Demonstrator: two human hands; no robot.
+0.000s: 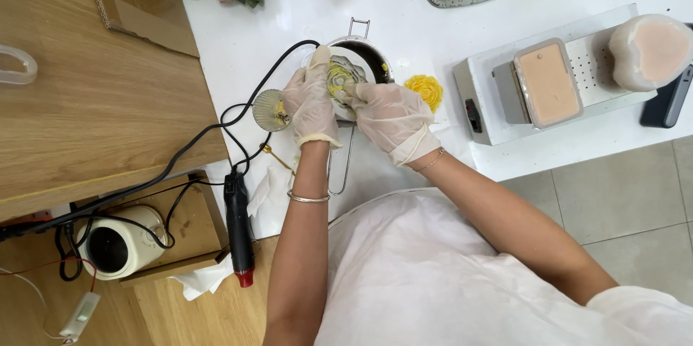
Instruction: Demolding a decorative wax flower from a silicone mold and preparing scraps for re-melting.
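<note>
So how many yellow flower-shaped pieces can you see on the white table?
2. One yellow flower lies on the white table just right of the right hand; the flower mould sits between both hands over the pot. Others may be hidden.

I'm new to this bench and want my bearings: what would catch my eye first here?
Both gloved hands meet at the centre: the left hand and right hand hold a pale flower-shaped mould over a small metal pot. Just right of them lies a bright yellow flower on the white table. Farther right, a white appliance carries a peach-filled tray.
</note>
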